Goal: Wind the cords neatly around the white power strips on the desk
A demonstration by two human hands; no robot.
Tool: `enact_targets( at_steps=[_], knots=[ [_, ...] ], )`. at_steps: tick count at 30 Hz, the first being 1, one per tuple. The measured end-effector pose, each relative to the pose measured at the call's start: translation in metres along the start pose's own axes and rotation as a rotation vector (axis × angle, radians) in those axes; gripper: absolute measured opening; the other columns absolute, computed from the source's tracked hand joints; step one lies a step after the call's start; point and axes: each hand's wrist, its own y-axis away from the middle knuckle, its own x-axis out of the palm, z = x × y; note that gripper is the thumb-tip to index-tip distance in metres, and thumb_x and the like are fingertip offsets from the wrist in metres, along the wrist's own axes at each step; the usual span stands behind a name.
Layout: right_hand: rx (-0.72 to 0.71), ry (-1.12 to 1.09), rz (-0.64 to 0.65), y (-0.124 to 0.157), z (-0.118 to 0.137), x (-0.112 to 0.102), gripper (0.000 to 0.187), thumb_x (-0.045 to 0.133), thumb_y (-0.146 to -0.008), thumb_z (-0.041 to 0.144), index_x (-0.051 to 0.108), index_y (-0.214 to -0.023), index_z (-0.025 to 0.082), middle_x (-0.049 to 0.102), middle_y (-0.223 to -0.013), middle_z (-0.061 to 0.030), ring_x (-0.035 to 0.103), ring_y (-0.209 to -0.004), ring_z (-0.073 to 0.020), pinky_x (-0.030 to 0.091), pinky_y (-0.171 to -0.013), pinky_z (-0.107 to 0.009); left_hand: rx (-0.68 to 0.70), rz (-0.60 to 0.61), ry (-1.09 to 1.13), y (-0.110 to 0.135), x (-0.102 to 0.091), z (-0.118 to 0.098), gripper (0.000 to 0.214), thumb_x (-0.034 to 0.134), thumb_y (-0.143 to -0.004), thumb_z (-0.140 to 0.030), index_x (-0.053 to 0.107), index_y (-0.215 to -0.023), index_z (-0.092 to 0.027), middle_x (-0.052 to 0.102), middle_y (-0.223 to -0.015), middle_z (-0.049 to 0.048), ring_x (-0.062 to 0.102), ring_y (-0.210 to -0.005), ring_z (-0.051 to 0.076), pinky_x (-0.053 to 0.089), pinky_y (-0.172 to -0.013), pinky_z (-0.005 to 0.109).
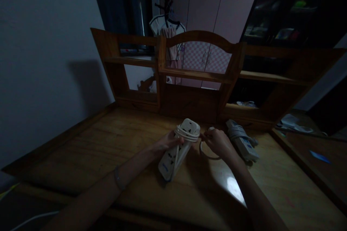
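Observation:
A white power strip [170, 160] is held tilted above the wooden desk, with several turns of its white cord [189, 135] wound around the upper part. My left hand [168, 142] grips the strip from its left side, the thumb lying over the cord. Just right of the strip, my right hand [215, 140] is closed on the cord's free end, where a pale tip that looks like the plug shows above the fingers. A loose loop of cord [207, 156] hangs below that hand.
A second power strip [244, 146], its grey cord wrapped round it, lies on the desk [130, 130] to the right. A wooden shelf unit [195, 75] runs along the back. A wall [54, 61] stands at the left, and papers [294, 122] lie at the far right.

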Motion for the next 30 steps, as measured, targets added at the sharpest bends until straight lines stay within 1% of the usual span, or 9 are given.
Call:
enact_targets(
  at_steps=[2, 4, 6, 9, 12, 14, 21, 25, 30],
  knots=[
    [0.016, 0.05, -0.033, 0.001, 0.003, 0.001, 0.035, 0.048, -0.091, 0.039, 0.074, -0.076, 0.021, 0.072, -0.076, -0.0098, 0.066, -0.067, -0.0178, 0.028, -0.053, -0.026, 0.033, -0.004, 0.011, -0.003, -0.001, 0.004, 0.07, 0.073, -0.067, -0.056, 0.059, -0.118, -0.01, 0.067, -0.106, 0.0184, 0.065, -0.096, 0.028, 0.049, -0.082, 0.035],
    [0.047, 0.101, -0.061, 0.002, 0.005, 0.001, 0.037, 0.046, -0.092, 0.04, 0.074, -0.078, 0.021, 0.072, -0.077, -0.0106, 0.066, -0.067, -0.0186, 0.027, -0.052, -0.027, 0.027, -0.04, -0.002, -0.006, -0.002, 0.007, 0.067, 0.075, -0.066, -0.053, 0.06, -0.116, -0.01, 0.068, -0.102, 0.0173, 0.067, -0.09, 0.027, 0.051, -0.079, 0.034],
    [0.066, 0.126, -0.077, 0.002, 0.007, 0.002, 0.039, 0.044, -0.093, 0.043, 0.074, -0.079, 0.022, 0.072, -0.076, -0.0107, 0.066, -0.066, -0.0189, 0.026, -0.052, -0.027, -0.021, -0.138, -0.024, -0.007, -0.002, 0.009, 0.066, 0.077, -0.064, -0.052, 0.061, -0.114, -0.011, 0.069, -0.099, 0.016, 0.069, -0.083, 0.027, 0.052, -0.074, 0.034],
    [0.056, 0.125, -0.083, 0.004, 0.011, 0.002, 0.043, 0.042, -0.093, 0.047, 0.074, -0.078, 0.023, 0.072, -0.075, -0.0098, 0.066, -0.065, -0.0191, 0.026, -0.051, -0.027, -0.109, -0.314, -0.1, -0.01, -0.003, 0.012, 0.063, 0.076, -0.061, -0.056, 0.066, -0.101, -0.008, 0.071, -0.09, 0.0152, 0.069, -0.075, 0.026, 0.052, -0.066, 0.032],
    [0.052, 0.128, -0.084, 0.005, 0.016, 0.001, 0.046, 0.038, -0.094, 0.048, 0.074, -0.078, 0.024, 0.072, -0.075, -0.0093, 0.066, -0.064, -0.0196, 0.026, -0.051, -0.027, -0.097, -0.458, -0.222, -0.013, -0.004, 0.013, 0.06, 0.075, -0.06, -0.058, 0.069, -0.093, -0.008, 0.071, -0.086, 0.0128, 0.067, -0.072, 0.023, 0.049, -0.061, 0.027],
    [0.052, 0.139, -0.093, 0.006, 0.02, 0.002, 0.046, 0.036, -0.095, 0.048, 0.074, -0.08, 0.025, 0.072, -0.076, -0.0093, 0.066, -0.065, -0.0198, 0.027, -0.051, -0.027, -0.072, -0.513, -0.269, -0.014, -0.004, 0.012, 0.059, 0.074, -0.061, -0.059, 0.07, -0.093, -0.009, 0.071, -0.085, 0.0107, 0.066, -0.071, 0.021, 0.047, -0.059, 0.025],
    [0.0, 0.243, -0.091, 0.01, 0.025, 0.003, 0.044, 0.039, -0.095, 0.042, 0.072, -0.074, 0.021, 0.072, -0.072, -0.0101, 0.067, -0.066, -0.0208, 0.027, -0.052, -0.027, -0.036, -0.492, -0.273, -0.009, 0.0, 0.011, 0.054, 0.07, -0.068, -0.058, 0.07, -0.096, -0.011, 0.069, -0.079, 0.0058, 0.06, -0.066, 0.016, 0.042, -0.057, 0.022],
    [-0.073, 0.239, -0.114, 0.013, 0.032, -0.001, 0.041, 0.038, -0.096, 0.04, 0.072, -0.081, 0.022, 0.072, -0.073, -0.0086, 0.067, -0.064, -0.0204, 0.025, -0.051, -0.028, -0.017, -0.571, -0.291, -0.012, -0.004, 0.011, 0.052, 0.071, -0.066, -0.058, 0.07, -0.091, -0.011, 0.067, -0.073, 0.0039, 0.057, -0.061, 0.014, 0.039, -0.054, 0.021],
    [-0.068, 0.189, -0.203, 0.015, 0.037, -0.006, 0.036, 0.039, -0.096, 0.039, 0.068, -0.083, 0.022, 0.072, -0.074, -0.0064, 0.067, -0.066, -0.0182, 0.025, -0.052, -0.027, 0.029, -0.625, -0.294, -0.016, -0.009, 0.005, 0.054, 0.073, -0.064, -0.056, 0.069, -0.093, -0.01, 0.069, -0.079, 0.0058, 0.061, -0.066, 0.016, 0.042, -0.057, 0.022]
  ],
)
